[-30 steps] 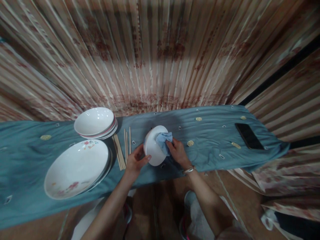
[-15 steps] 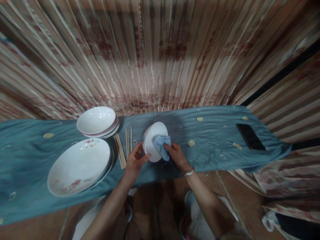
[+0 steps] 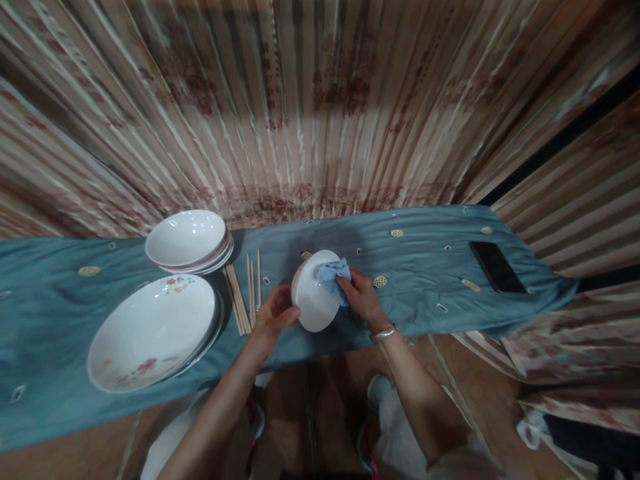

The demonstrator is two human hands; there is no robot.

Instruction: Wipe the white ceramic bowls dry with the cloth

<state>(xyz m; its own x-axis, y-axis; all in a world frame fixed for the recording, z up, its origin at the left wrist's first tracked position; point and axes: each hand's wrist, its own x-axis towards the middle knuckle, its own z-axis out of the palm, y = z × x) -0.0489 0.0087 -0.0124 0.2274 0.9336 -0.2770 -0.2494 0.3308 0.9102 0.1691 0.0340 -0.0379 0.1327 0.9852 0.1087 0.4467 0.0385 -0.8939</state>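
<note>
Right, so the white bowl (image 3: 313,308) is roughly mid-table, tipped over on a slant between the two hands. Left hand (image 3: 273,315) has it by the left side: thumb on the near-left edge, the other fingers curled round the back, so yeah, clamped on the bowl. Can't really see those fingertips though, and I can't tell if the bottom of the bowl touches the table.

Right hand (image 3: 363,295) has a bunched-up light blue cloth (image 3: 333,273) pinched between thumb and fingers, with the cloth up against the right part of the bowl. There's a shiny bracelet (image 3: 384,333) on that wrist.

Just left of the left hand there are thin wooden chopsticks (image 3: 237,301), a tight bunch plus a few looser ones beside it. Further left, a stack of bowls (image 3: 186,239) sits on the far side, and nearer there's a pile of big dishes (image 3: 155,333), the top one with flowers on it. A black phone (image 3: 497,267) lies way off at the right end. All of it's on a blue-green tablecloth (image 3: 420,257) with yellow patches, and a pleated curtain (image 3: 320,120) hangs behind.
</note>
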